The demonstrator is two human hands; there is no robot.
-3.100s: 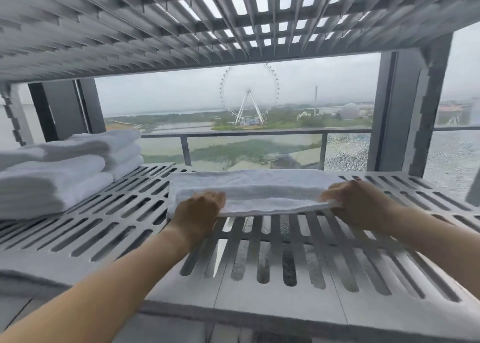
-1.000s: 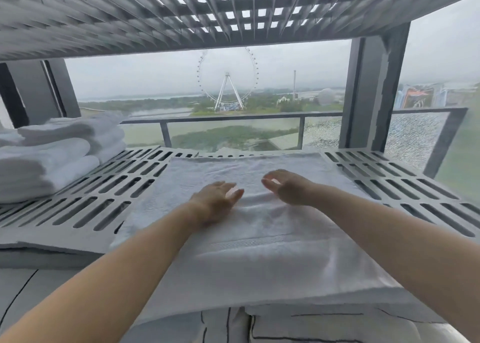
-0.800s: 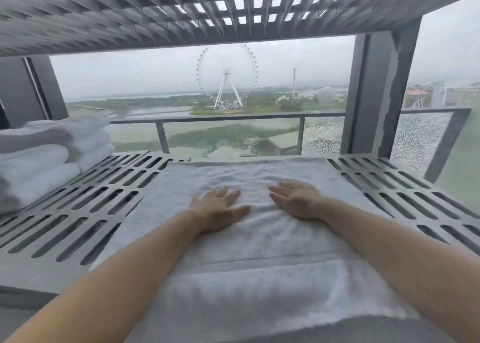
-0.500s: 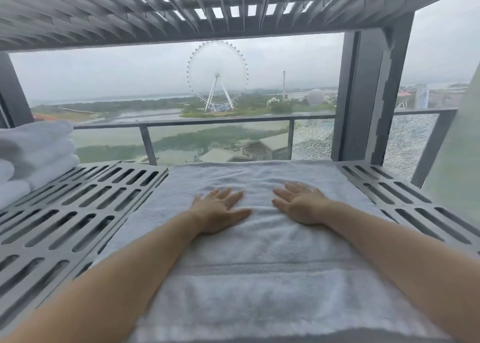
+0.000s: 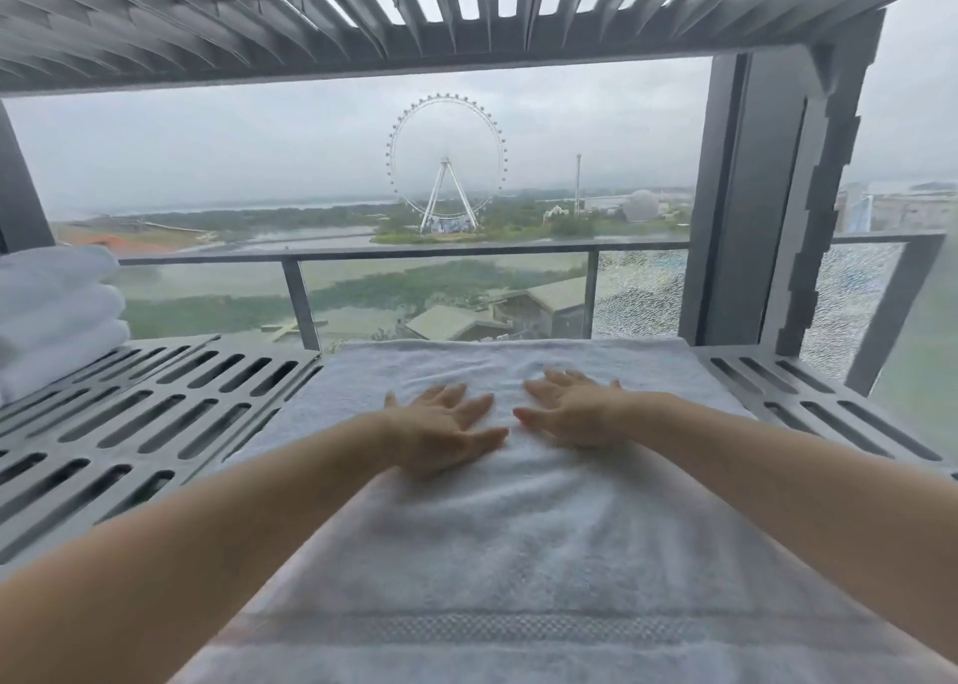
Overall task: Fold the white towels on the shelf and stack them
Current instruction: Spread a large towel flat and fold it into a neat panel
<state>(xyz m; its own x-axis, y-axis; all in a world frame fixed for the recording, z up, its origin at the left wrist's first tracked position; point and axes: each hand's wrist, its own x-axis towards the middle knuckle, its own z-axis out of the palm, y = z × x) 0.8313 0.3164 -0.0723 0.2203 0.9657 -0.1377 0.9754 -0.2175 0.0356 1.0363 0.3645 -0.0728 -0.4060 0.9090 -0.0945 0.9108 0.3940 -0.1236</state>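
Head view: looking across a slatted grey shelf [image 5: 155, 414] toward a balcony railing [image 5: 363, 255] and a distant ferris wheel [image 5: 446, 165]. Now lying spread open at centre, running toward six o'clock, a white towel [image 5: 518, 554], no longer the narrow folded strip of seconds ago. Pressing flat on it, fingers wide and gripping nothing, left hand [image 5: 440, 432] and right hand [image 5: 573, 414]. Likely smoothing before folding. Waiting at nine o'clock, the folded stack [image 5: 57, 315].

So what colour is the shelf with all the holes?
Grey, seen in the head view: the slotted shelf under the white towel.
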